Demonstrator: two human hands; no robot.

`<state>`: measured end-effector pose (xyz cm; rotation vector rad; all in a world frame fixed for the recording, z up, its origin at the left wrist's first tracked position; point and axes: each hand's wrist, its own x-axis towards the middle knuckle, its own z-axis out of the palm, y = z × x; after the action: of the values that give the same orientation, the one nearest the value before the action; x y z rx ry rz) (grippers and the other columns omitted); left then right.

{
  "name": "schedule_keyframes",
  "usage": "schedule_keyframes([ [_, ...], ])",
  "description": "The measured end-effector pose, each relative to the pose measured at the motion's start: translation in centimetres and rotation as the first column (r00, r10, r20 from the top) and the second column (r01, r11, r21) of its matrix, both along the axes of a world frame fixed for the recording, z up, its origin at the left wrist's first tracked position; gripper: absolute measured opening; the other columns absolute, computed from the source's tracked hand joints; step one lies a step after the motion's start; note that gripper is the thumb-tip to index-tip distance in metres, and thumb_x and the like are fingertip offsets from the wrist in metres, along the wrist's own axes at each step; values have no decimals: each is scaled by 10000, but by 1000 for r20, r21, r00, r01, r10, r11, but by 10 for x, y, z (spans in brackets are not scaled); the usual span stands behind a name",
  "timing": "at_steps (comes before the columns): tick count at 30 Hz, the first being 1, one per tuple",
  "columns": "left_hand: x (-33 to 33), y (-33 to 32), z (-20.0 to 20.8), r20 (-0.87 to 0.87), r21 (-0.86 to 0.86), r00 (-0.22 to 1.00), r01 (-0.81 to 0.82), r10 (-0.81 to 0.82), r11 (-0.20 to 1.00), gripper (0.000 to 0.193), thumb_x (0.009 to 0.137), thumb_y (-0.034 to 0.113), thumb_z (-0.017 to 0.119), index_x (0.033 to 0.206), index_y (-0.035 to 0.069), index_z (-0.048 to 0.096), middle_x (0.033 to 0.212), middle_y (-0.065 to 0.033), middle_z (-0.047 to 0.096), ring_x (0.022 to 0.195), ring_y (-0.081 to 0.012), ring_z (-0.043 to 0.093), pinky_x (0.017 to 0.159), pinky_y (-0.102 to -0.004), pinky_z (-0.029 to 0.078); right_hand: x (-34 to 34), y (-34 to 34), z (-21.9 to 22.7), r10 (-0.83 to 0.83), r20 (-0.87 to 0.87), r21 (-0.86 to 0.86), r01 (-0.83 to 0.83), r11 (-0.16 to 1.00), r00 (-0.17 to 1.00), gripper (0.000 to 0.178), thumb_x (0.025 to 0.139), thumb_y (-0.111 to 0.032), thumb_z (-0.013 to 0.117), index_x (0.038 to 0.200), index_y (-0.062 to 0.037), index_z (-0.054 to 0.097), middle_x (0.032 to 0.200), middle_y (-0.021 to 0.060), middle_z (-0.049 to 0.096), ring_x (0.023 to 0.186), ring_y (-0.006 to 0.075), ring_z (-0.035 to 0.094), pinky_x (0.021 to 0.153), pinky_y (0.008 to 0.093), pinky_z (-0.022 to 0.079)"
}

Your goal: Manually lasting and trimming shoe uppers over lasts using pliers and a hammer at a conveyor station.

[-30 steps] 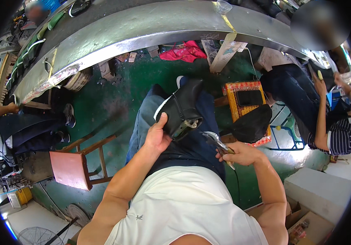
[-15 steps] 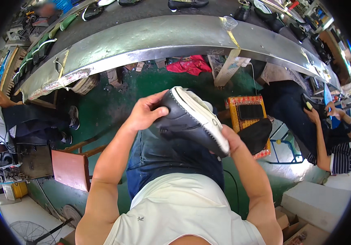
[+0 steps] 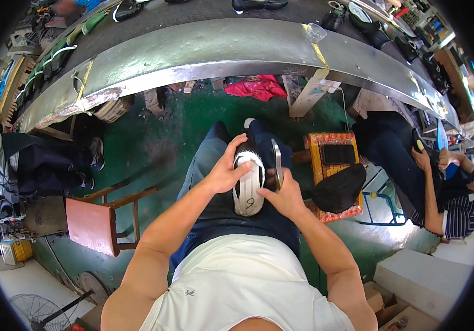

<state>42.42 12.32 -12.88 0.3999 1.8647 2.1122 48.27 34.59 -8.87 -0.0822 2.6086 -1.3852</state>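
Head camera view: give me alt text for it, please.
A person's left hand holds a dark shoe, pale underside facing up, over their jeans, while the right hand grips a metal tool beside it. Beyond runs a metal-edged bench bearing more shoes.

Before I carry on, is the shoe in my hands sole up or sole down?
Sole up: the shoe shows its pale underside to the camera, left hand on it.

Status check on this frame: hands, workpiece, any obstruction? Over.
Left hand gripping shoe, pale sole up. Right hand holding silver tool beside it. No obstruction seen at the shoe; black item on orange stool, off to the right.
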Motion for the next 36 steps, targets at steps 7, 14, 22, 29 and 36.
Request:
schedule_keyframes([
  [7,8,6,22,-225,-197,974,-20,-25,980,670,1032,208,573,1574,42,216,1587,-168,264,1488,-270,261,1215,-379,216,-34,0,29,82,-207,-12,-86,996,975,503,859,-158,713,1304,-37,512,1143,202,692,1050,384,686,911,436,530],
  [14,-2,-2,6,-208,-309,975,5,-73,951,584,1066,294,511,1551,48,298,1614,-144,269,1491,-262,279,1211,-366,227,-54,1,8,18,-134,-218,-47,975,991,346,904,-106,680,1193,18,538,1066,176,738,975,261,740,807,391,567],
  [22,-18,-6,-22,22,-292,999,-39,47,956,554,1088,302,496,1563,117,282,1257,-83,579,1158,-153,542,1046,-308,426,-11,32,28,66,372,-230,23,973,926,267,1010,-208,602,1146,22,589,919,84,726,714,135,662,661,301,547],
  [29,-19,4,-13,60,-211,997,-27,40,977,574,1049,314,529,1511,31,339,1504,-190,415,1401,-277,416,1168,-347,317,2,22,14,203,475,-308,-54,950,856,292,997,-218,626,1186,4,625,865,69,704,714,109,635,612,286,524],
  [36,-12,-17,-39,540,301,835,-309,106,902,512,1043,217,579,1518,168,394,1243,-94,641,1135,-204,630,1004,-402,511,7,27,-29,7,324,-131,38,991,946,370,883,-299,768,1084,-25,622,874,115,695,795,216,683,773,368,546],
])
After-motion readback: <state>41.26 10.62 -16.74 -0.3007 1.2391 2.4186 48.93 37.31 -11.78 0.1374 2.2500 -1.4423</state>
